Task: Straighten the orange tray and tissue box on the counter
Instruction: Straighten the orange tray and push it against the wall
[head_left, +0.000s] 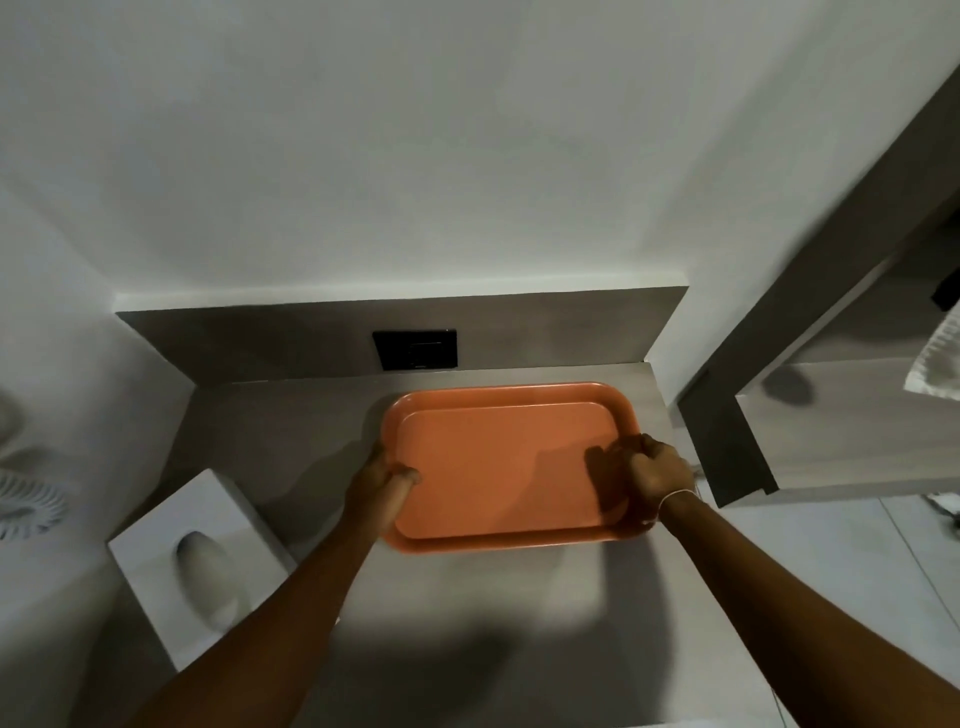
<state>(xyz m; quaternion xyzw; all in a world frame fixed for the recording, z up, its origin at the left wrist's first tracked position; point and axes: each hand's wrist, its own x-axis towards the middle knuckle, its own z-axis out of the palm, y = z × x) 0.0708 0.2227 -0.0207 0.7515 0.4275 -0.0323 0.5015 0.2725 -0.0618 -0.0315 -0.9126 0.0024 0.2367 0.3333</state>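
Note:
An empty orange tray (498, 410) lies on the grey counter (291, 431), near the back wall and toward the right end. My left hand (382, 480) grips its left rim, thumb over the edge. On the right rim my right hand (657, 475) is closed, thumb inside the tray. A white tissue box (156, 535) sits at the counter's left edge, turned at an angle to the tray, with a tissue showing in its oval slot.
A black switch plate (415, 349) is set in the grey backsplash behind the tray. The counter ends at a wall on the right, beside a mirror frame (727, 415). A white fan-like object (26, 506) lies far left, and a white towel (940, 358) hangs at right.

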